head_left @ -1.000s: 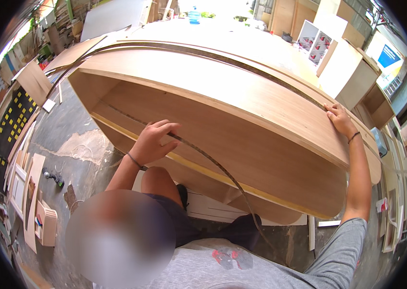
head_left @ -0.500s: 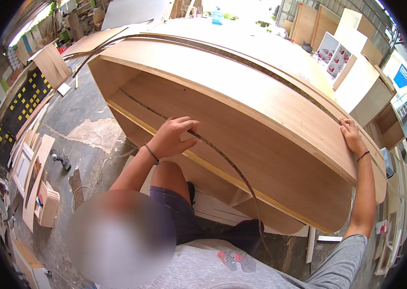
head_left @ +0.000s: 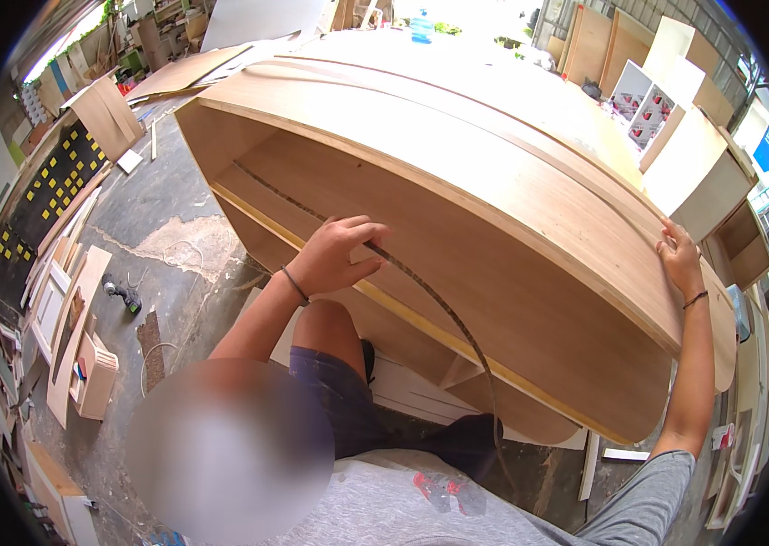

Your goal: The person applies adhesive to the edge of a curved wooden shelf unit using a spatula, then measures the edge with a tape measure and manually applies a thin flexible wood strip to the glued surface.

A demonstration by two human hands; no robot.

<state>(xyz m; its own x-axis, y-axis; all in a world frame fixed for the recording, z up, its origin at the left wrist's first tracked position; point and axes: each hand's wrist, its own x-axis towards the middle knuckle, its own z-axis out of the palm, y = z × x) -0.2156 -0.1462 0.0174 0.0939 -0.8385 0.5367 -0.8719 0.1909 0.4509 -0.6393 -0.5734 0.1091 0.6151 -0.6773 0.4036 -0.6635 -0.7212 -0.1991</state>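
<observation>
A long wooden cabinet carcass [head_left: 512, 214] lies tilted before me, its open compartments facing my body. My left hand [head_left: 337, 257] is closed in a pinch on a thin dark edging strip [head_left: 443, 305]. The strip runs back into the upper compartment and curves down past my leg. At the far right edge of the cabinet's top, my right hand [head_left: 681, 262] has its fingers bent round the end of a light wooden strip [head_left: 530, 146]. That strip arcs along the top face toward the far left. Whether both strips are one piece, I cannot tell.
A cordless drill [head_left: 122, 293] lies on the concrete floor [head_left: 152, 182] to the left, near offcuts and a small wooden box [head_left: 95, 378]. White and wooden cabinets [head_left: 693, 164] stand at the far right. A blue water bottle [head_left: 422, 27] is at the back.
The strip along the cabinet's top now shows a light face where a dark one showed, and its far left end no longer hangs past the cabinet. My right hand's fingers have bent. My left hand keeps its pinch.
</observation>
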